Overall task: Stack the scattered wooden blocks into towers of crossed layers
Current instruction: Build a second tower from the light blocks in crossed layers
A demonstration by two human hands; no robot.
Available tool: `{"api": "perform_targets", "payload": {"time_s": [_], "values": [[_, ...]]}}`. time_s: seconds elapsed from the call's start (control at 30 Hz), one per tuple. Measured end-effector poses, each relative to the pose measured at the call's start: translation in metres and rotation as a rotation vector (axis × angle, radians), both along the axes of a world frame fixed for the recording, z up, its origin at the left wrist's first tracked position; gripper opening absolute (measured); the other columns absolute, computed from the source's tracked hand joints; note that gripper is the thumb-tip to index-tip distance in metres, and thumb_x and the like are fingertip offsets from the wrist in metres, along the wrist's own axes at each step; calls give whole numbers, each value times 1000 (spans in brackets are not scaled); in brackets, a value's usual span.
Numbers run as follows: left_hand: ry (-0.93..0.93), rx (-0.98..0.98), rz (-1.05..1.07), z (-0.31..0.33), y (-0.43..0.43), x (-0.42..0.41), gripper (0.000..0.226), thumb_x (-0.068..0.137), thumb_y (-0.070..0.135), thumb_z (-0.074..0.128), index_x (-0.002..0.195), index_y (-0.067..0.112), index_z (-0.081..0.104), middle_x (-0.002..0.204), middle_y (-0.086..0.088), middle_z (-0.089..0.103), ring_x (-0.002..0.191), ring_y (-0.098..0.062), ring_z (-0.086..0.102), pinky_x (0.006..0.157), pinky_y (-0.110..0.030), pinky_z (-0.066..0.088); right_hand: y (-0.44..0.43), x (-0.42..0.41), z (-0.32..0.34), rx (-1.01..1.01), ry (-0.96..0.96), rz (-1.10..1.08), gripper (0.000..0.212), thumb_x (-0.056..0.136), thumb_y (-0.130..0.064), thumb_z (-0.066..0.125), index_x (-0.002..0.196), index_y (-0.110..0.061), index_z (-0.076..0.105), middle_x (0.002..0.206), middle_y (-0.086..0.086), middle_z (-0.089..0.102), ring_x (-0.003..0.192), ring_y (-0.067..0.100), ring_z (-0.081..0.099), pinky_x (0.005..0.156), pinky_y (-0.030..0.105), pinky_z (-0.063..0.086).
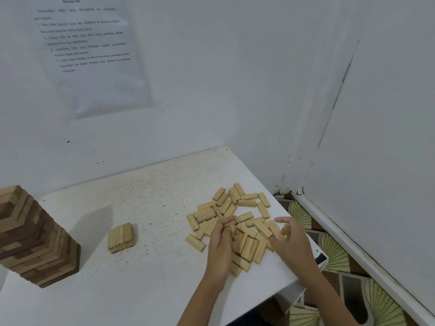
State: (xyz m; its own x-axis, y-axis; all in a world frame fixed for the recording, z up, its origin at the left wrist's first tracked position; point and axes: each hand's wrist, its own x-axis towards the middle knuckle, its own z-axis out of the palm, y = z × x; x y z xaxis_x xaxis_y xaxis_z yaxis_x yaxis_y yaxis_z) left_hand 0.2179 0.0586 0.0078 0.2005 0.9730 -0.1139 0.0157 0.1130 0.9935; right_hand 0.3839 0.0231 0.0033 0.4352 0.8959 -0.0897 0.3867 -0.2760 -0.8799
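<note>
Both hands down in loose blocks (244, 217); pile lies between and just beyond fingers. Left hand (221, 238) bent over block ends, right hand (292, 238) loosely curled, thumb out. Cannot tell if either actually holds one. Started stack (122, 237) well left of left hand, tall tower (30, 236) further left. Blocks likely light, stiff, smooth: pinch long sides mid-length.

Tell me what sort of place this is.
Probably a small indoor corner set up for a block-stacking exercise: a white table standing against plain white walls, a printed instruction sheet stuck on the wall, and wooden blocks scattered on the table.
</note>
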Motion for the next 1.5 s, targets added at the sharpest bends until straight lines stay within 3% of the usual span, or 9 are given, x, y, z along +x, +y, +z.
{"api": "perform_targets", "payload": {"time_s": [0.2,0.3,0.47,0.57,0.73,1.0,1.17,1.37,1.5], "values": [[-2,-6,-82,3,2,21,24,102,15,44,112,26,63,86,9,60,73,4,55,65,-10,44,-1,5,-19,-51,-204,-15,20,88,-9,64,106,-16,60,88,1,43,74,4,41,60,6,32],[9,23,-70,4,1,20,23,100,14,50,107,29,66,91,4,64,81,1,59,72,-10,46,-2,4,-16,38,-211,-89,4,87,-5,64,90,-8,65,80,1,46,72,4,42,62,6,32],[-23,36,30,5,4,6,15,95,19,60,103,26,70,81,4,62,78,-10,56,66,-13,47,-2,-9,-1,191,-132,-150,20,85,0,63,71,-12,56,86,4,55,71,5,48,63,4,37],[-57,48,85,5,5,-8,13,92,23,65,103,22,71,82,-9,67,71,-14,57,58,-21,49,1,-27,6,201,-1,-70,15,87,-4,66,82,-18,63,76,3,60,62,4,51,58,7,40],[-47,82,208,2,6,-41,16,94,20,62,106,25,71,87,-1,71,69,-10,58,60,-23,50,9,-63,5,193,197,91,10,89,-11,66,91,-21,69,75,18,61,57,6,46,52,16,40],[27,47,270,-3,-8,-106,37,94,4,58,122,29,61,105,0,62,88,-15,64,68,-13,50,23,-127,3,134,415,229,12,82,-15,75,94,-13,75,81,-7,71,75,-3,65,65,10,46],[116,53,349,-10,-15,-142,41,91,1,58,116,31,65,95,-3,65,81,-12,61,62,-5,44,40,-160,-5,87,281,401,12,87,-10,69,97,-7,76,95,1,72,88,6,63,74,6,44],[233,19,379,-24,-19,-172,37,91,4,61,122,26,64,95,0,65,86,-13,63,75,-18,51,55,-196,-11,32,227,494,13,88,-17,70,100,-12,72,93,10,69,91,22,65,75,17,48],[300,51,380,-24,-20,-177,36,92,2,59,120,25,60,104,2,58,87,-6,58,68,-4,44,56,-202,-8,-26,309,446,21,98,-24,47,109,-24,65,107,-5,55,95,7,53,82,19,42]]}}
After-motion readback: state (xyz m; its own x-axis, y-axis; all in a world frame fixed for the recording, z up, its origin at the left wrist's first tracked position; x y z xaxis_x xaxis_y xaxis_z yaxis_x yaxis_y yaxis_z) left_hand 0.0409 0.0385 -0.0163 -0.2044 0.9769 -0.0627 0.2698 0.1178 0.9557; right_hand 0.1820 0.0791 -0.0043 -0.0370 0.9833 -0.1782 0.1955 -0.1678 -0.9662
